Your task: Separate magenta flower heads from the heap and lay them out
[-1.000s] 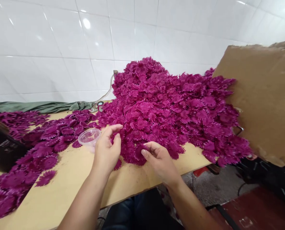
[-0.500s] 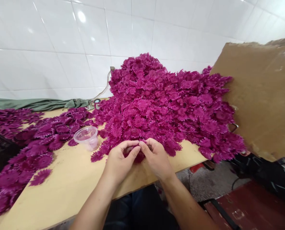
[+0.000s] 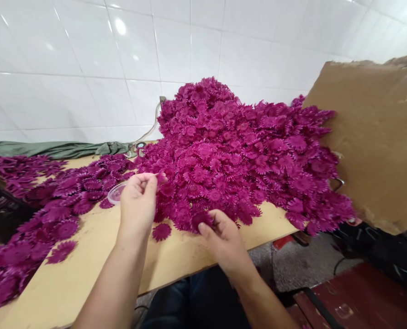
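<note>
My left hand (image 3: 138,201) is raised beside the big pile, its thumb and forefinger pinched on a small magenta artificial flower (image 3: 161,177), partly hidden by the fingers and blurred. Lower down, at the pile's front edge, my right hand (image 3: 224,240) grips a darker magenta flower (image 3: 201,220) between thumb and fingers. A large heap of magenta flowers (image 3: 220,137) rises behind both hands. One loose flower (image 3: 161,231) lies on the table between them. Behind my left hand, a clear plastic cup (image 3: 114,194) is mostly covered.
More magenta flowers (image 3: 62,210) spread along the left of the pale tabletop (image 3: 97,256), near a dark box (image 3: 4,214). A green cloth (image 3: 52,149) lies along the tiled wall. A cardboard sheet (image 3: 371,141) leans at the right, above a dark red case (image 3: 354,297).
My hands, together half a second ago, have parted. The left has moved left and up, in front of the plastic cup. My right hand has stayed near the pile's front and now shows a flower.
</note>
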Demonstrator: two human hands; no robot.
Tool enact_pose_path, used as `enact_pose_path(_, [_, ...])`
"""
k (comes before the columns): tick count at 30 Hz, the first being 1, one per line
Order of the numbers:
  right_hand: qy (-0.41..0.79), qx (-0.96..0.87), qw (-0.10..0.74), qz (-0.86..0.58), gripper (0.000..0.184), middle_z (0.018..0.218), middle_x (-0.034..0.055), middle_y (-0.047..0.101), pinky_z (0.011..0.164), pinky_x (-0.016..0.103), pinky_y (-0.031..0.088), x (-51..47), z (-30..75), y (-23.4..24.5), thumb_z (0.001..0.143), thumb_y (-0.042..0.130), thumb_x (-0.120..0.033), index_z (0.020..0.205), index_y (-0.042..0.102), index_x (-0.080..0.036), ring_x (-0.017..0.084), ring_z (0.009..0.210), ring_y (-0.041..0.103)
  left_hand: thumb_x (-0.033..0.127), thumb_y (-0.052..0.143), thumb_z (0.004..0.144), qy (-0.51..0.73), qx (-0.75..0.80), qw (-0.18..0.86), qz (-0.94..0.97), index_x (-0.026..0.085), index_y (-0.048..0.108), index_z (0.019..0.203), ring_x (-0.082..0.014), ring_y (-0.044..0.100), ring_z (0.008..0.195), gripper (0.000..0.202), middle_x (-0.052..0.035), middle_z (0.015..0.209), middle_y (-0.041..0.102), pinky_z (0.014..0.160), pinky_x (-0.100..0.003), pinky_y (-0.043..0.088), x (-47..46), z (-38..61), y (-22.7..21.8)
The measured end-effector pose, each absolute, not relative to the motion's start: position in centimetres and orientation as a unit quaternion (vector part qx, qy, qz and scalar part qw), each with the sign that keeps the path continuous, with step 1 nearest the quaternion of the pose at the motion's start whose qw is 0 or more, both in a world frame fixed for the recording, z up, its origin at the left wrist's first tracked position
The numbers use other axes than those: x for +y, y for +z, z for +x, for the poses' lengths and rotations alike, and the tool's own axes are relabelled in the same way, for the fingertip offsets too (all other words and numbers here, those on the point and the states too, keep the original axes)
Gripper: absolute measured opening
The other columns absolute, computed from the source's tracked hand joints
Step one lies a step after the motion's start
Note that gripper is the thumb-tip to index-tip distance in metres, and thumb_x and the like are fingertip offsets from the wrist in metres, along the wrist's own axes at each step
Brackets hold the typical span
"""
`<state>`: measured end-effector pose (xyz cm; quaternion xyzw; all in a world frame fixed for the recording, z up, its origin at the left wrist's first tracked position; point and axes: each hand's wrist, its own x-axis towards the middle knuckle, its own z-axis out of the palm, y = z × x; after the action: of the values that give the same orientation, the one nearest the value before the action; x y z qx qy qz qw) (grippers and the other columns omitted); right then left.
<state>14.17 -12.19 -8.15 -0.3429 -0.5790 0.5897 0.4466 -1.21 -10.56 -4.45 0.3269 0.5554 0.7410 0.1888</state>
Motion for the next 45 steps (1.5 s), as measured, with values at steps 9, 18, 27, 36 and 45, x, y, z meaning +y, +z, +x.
enact_pose_path(9, [0.525, -0.636, 0.451, -0.341, 0.022, 0.062, -0.0004, 0.052, 0.06, 0.026, 0.042, -10.4, 14.3, -7.8, 0.078, 0.048, -0.037, 0.069, 0.05, -0.018, 0.013, 0.06, 0.049, 0.036, 0.059, 0.069, 0.663, 0.559, 0.259, 0.425, 0.015, 0.059, 0.093, -0.0197, 0.058, 0.096, 0.031, -0.0077, 0.098, 0.064, 0.09, -0.033, 0.043, -13.1, 1.1, -6.5])
enact_pose_path(18, [0.463, -0.675, 0.475, -0.324, 0.023, 0.072, 0.0013, 0.058, 0.067, 0.025, 0.045, -10.5, 13.9, -7.2, 0.085, 0.039, -0.032, 0.076, 0.056, -0.018, 0.014, 0.071, 0.055, 0.036, 0.067, 0.064, 0.657, 0.469, 0.475, 0.351, 0.017, 0.057, 0.109, -0.0214, 0.056, 0.107, 0.049, -0.0074, 0.111, 0.064, 0.092, -0.033, 0.044, -14.3, 5.3, -6.9])
enact_pose_path(27, [0.328, -0.671, 0.54, -0.389, 0.029, 0.1, 0.0102, 0.058, 0.082, 0.034, 0.045, -9.9, 15.2, -5.8, 0.085, 0.043, -0.039, 0.1, 0.054, -0.017, 0.019, 0.092, 0.055, 0.015, 0.052, 0.067, 0.694, 0.407, 0.49, 0.335, 0.014, 0.066, 0.098, -0.0236, 0.057, 0.106, 0.034, -0.008, 0.105, 0.068, 0.101, -0.041, 0.034, -14.3, 5.0, -7.0])
enact_pose_path(36, [0.282, -0.747, 0.503, -0.332, 0.054, 0.136, 0.01, 0.041, 0.109, 0.043, 0.019, -10.8, 13.3, -6.7, 0.088, 0.027, -0.048, 0.13, 0.042, -0.017, 0.021, 0.131, 0.025, 0.057, 0.051, 0.072, 0.723, 0.284, 0.585, 0.234, 0.017, 0.061, 0.111, -0.0234, 0.041, 0.124, 0.056, -0.0079, 0.123, 0.057, 0.105, -0.033, 0.032, -14.2, 9.3, -5.7])
enact_pose_path(45, [0.45, -0.579, 0.57, -0.37, 0.076, 0.146, 0.0088, 0.024, 0.111, 0.041, 0.009, -7.6, 14.0, -5.0, 0.081, 0.014, -0.066, 0.135, 0.033, -0.016, 0.02, 0.136, 0.016, 0.065, 0.032, 0.078, 0.696, 0.287, 0.54, 0.375, 0.024, 0.048, 0.126, -0.0204, 0.018, 0.135, 0.065, -0.0013, 0.14, 0.039, 0.112, -0.034, 0.012, -14.9, 10.5, -5.9])
